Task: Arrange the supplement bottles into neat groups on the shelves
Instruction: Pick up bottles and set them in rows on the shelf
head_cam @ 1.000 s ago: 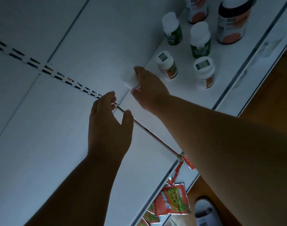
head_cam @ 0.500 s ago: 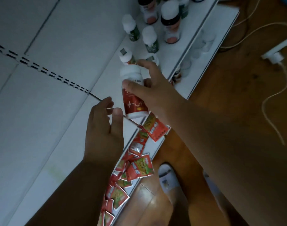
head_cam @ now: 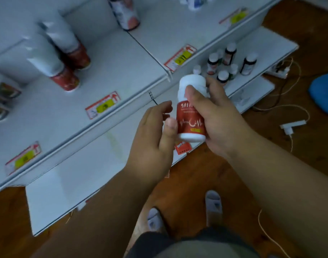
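Observation:
My right hand grips a red-labelled bottle with a white cap, held upright in the air in front of the shelves. My left hand is beside it, its thumb touching the bottle's lower left side and its fingers loosely spread. Two taller red-and-white bottles stand on the upper white shelf at the left. Several small dark and white-capped bottles stand grouped on the lower shelf at the right, behind my right hand.
Red and yellow price tags line the shelf edges. A white bottom shelf board juts out over the wooden floor. Cables and a white plug lie on the floor at the right, beside a blue object. My slippered feet stand below.
My right hand lifted the red bottle off the lower shelf and brought it up and toward me. My left hand came over to touch it. The view swung up to the upper shelves.

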`<action>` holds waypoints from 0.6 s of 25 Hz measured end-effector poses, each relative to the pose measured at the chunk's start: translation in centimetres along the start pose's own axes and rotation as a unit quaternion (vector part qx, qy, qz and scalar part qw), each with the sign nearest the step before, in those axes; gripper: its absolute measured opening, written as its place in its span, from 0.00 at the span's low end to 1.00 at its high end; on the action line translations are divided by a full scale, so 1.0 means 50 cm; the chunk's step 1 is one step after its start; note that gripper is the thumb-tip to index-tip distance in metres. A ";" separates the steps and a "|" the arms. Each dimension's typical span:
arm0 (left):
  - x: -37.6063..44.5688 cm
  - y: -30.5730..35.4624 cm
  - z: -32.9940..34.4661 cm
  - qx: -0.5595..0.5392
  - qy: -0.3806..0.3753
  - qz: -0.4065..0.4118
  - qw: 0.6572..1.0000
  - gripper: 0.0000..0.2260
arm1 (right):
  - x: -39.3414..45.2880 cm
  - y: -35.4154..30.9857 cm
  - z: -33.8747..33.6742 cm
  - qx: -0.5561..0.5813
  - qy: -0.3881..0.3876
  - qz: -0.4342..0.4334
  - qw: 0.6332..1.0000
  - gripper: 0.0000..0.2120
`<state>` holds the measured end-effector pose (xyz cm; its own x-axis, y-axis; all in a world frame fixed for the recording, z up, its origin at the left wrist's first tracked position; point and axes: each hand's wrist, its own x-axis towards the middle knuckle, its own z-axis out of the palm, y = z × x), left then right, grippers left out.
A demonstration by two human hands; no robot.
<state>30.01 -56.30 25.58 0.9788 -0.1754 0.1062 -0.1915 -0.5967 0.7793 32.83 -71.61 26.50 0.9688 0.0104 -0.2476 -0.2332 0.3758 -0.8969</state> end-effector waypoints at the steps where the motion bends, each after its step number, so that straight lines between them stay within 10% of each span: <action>1: -0.014 0.001 -0.040 -0.003 0.003 -0.002 1.000 0.35 | -0.015 -0.009 0.033 -0.019 -0.004 -0.004 1.000 0.22; 15: 0.013 -0.198 -0.404 0.133 0.031 -0.107 0.985 0.32 | 0.090 -0.021 0.433 -0.295 -0.052 -0.115 0.947 0.26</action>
<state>34.00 -34.68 30.42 0.9998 0.0195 0.0012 0.0149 -0.8004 0.5993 39.25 -51.88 34.26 0.9956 0.0930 -0.0118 0.0074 -0.2036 -0.9790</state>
